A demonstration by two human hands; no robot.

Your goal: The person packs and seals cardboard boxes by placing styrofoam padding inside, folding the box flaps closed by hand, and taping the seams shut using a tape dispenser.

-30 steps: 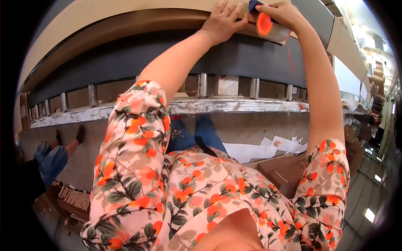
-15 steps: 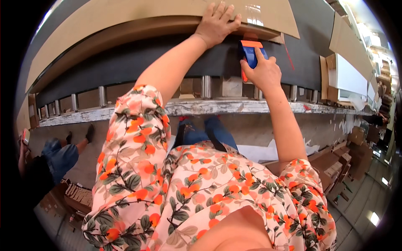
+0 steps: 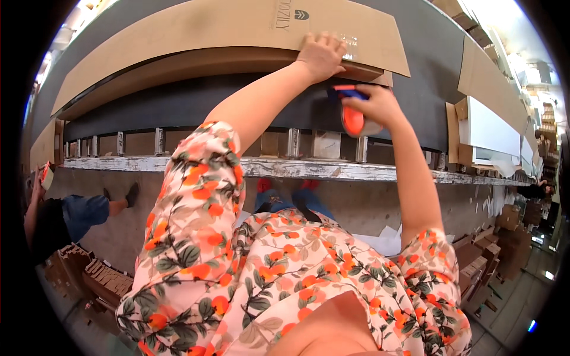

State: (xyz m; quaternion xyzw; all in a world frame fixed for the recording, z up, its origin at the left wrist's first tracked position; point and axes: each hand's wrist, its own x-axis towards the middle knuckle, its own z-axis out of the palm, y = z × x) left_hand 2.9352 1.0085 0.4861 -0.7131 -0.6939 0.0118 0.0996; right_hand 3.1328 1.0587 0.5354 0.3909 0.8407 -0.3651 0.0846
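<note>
A long, flat brown cardboard box [image 3: 208,35] lies across the dark conveyor belt [image 3: 415,107]. My left hand [image 3: 322,59] presses flat on its top near the front edge, fingers stretched out and nothing in them. Beside those fingertips a strip of shiny clear tape [image 3: 351,48] sticks to the cardboard. My right hand [image 3: 383,107] is wrapped round a blue and orange tape dispenser [image 3: 353,121], held tilted over the belt just in front of the box's right end. My fingers cover part of its handle.
Metal rollers [image 3: 294,142] and a worn white rail [image 3: 285,168] run along the near side of the belt. To the right, an open carton [image 3: 490,127] holds white panels. Another person [image 3: 83,213] stands at the far left. Stacked cardboard [image 3: 98,273] lies on the floor.
The tape dispenser has tipped over in my right hand, so its round orange side shows. My left hand stays on the box top. The whole view has shifted, showing more of the box.
</note>
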